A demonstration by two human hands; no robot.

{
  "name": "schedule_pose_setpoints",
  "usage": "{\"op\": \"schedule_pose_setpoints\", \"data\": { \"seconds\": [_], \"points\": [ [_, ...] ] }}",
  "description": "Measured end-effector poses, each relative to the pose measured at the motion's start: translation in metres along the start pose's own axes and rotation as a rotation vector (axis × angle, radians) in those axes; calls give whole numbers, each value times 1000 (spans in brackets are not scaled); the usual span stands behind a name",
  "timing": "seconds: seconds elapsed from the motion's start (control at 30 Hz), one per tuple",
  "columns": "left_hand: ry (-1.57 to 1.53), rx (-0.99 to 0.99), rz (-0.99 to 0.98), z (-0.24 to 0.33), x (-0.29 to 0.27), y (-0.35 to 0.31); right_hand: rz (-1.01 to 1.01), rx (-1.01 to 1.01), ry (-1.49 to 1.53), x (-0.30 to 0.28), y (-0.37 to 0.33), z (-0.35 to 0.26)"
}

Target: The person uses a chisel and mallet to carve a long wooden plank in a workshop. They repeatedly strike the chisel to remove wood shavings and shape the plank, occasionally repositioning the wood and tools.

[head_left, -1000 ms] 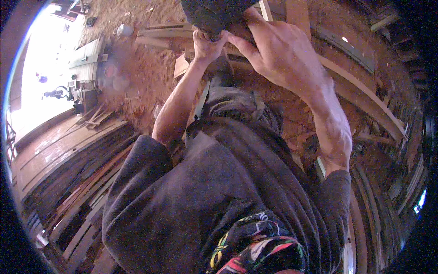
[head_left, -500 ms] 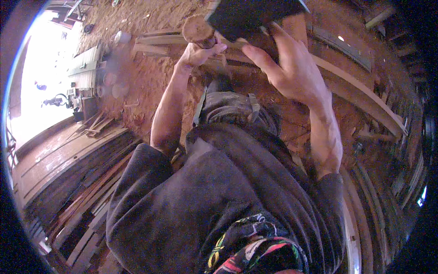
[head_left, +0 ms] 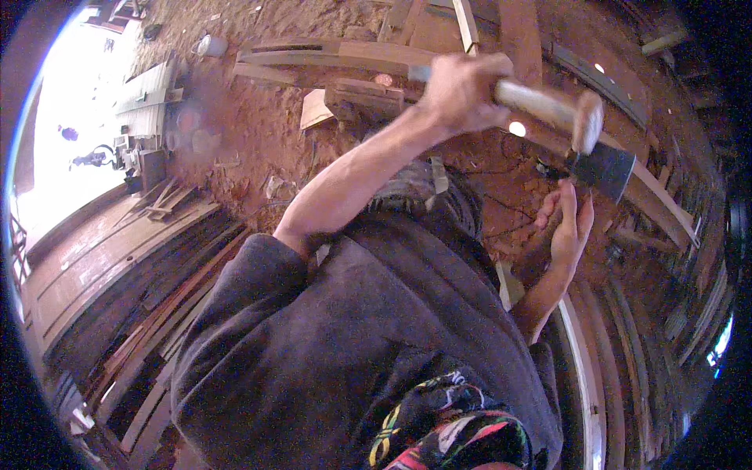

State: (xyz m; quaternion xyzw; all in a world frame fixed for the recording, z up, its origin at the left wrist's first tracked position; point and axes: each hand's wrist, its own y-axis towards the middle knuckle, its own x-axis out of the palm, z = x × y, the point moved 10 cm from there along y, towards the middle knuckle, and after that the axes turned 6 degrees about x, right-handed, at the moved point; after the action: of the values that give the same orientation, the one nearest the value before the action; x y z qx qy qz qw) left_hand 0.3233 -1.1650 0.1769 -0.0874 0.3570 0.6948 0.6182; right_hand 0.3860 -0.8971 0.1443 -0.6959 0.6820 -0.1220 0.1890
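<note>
My left hand [head_left: 464, 92] is closed around the handle of a mallet [head_left: 540, 106], reaching across to the right in front of me. The pale, blurred head of the mallet is up against a dark, flat-sided block-like tool [head_left: 609, 171], or just above it; contact cannot be made out. Below that tool my right hand [head_left: 565, 223] has its fingertips at the tool's underside, some fingers curled. The grip there is partly hidden, and so is any handle the dark tool has.
Long boards [head_left: 352, 53] lie across the reddish dirt ground ahead, with a short wood block [head_left: 316, 110] nearby. Stacked planks [head_left: 157, 337] fill the lower left, and more boards [head_left: 619, 345] lie at right. A white bucket [head_left: 210, 45] stands at the far left.
My left hand has swung the mallet rightward, from the upper middle to the dark tool. My right hand has come down and right with the dark tool, which now appears smaller.
</note>
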Motion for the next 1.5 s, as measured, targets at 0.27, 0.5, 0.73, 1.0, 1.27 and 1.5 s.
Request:
{"op": "schedule_pose_setpoints", "data": {
  "seconds": [0.27, 0.5, 0.73, 1.0, 1.27, 1.5],
  "points": [
    [295, 2, -491, -34, 82, -28, 178, 89, 18, -42, 1, 41],
    [331, -33, -430, -69, 79, -36, 142, 138, 14, -47, 7, 52],
    [349, -74, -391, -76, 76, -34, 352, -48, 297, -79, 15, 10],
    [350, -35, -569, -75, 98, -39, -94, 78, -59, 15, 35, 48],
    [437, 18, -951, -69, 136, -57, 63, 205, 76, -41, 22, 104],
    [362, 17, -740, -34, 134, -36, 197, 281, -2, -59, 19, 104]
  ]
}}
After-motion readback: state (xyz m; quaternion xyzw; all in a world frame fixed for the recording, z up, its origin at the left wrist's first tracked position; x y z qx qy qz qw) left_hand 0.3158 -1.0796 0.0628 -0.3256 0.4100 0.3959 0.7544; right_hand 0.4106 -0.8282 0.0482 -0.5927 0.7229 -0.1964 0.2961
